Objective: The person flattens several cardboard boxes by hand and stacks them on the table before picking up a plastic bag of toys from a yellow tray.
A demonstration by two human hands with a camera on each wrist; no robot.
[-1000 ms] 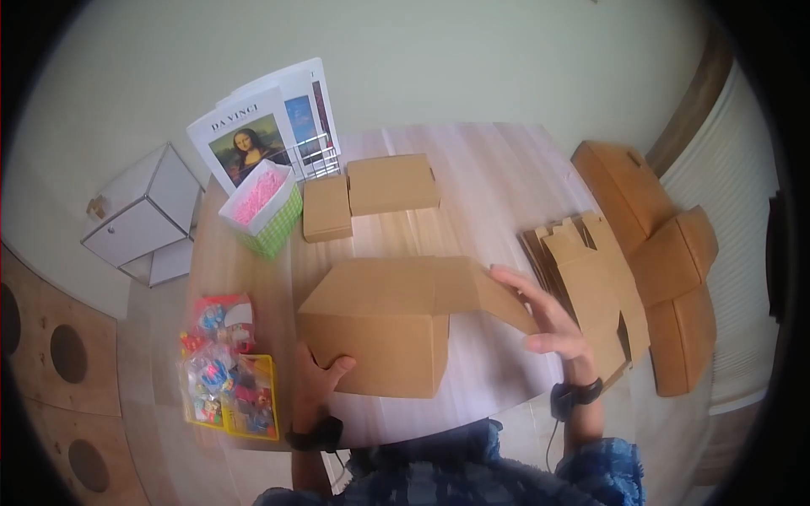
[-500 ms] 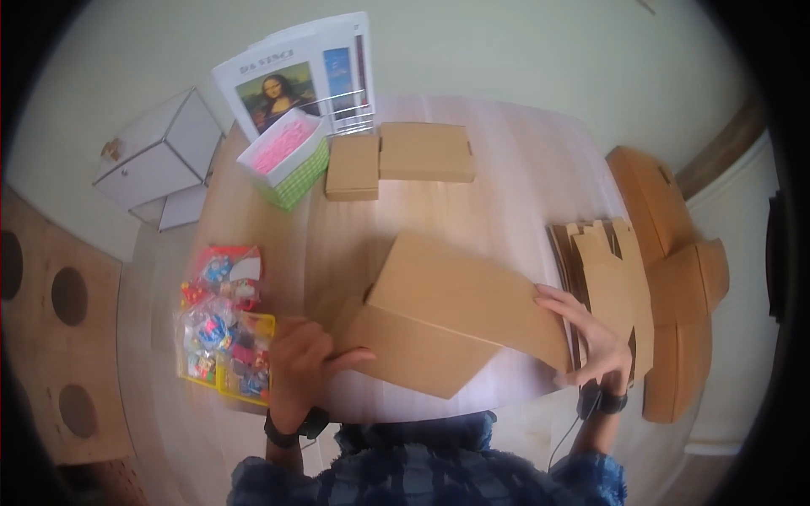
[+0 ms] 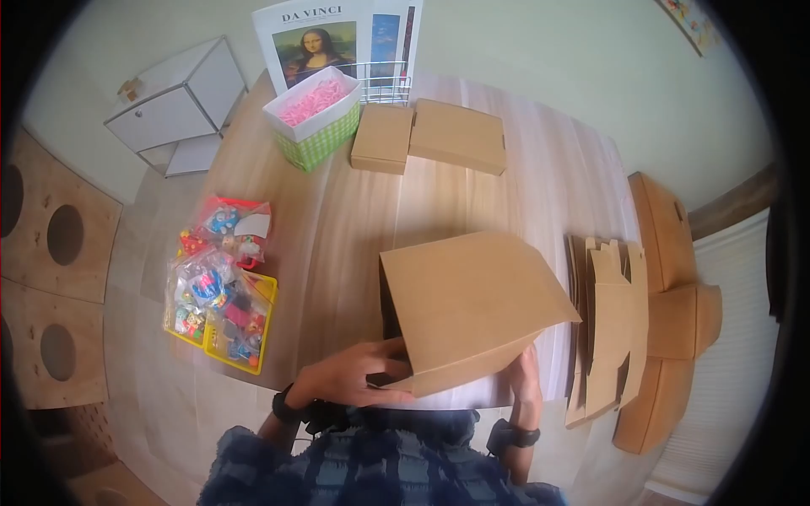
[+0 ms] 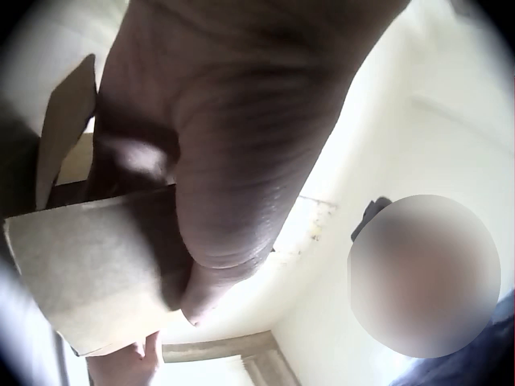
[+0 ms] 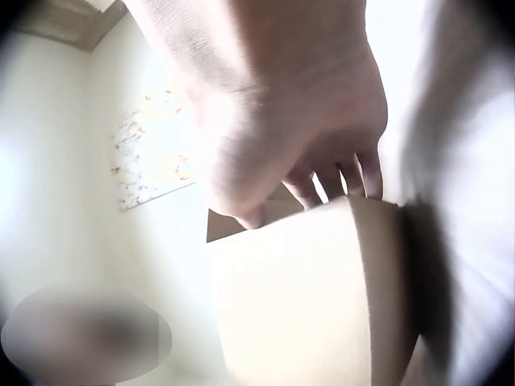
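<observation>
I saw the cardboard box (image 3: 472,304) tilted at the table (image 3: 337,236) edge, left hand (image 3: 359,375) gripping its near corner, right hand (image 3: 527,379) clasping its underside.

left hand (image 3: 359,378) reaching rightward, fingers curled in grip, right hand (image 3: 525,375) mostly hidden

Toy packets (image 3: 221,287), pink-filled basket (image 3: 317,118), closed boxes (image 3: 430,137), flat cardboard (image 3: 609,325).

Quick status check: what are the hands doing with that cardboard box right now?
Left hand grips the cardboard box at its near left corner. Right hand holds its near right edge. Box tilted up off the table. Nothing in the way.
</observation>
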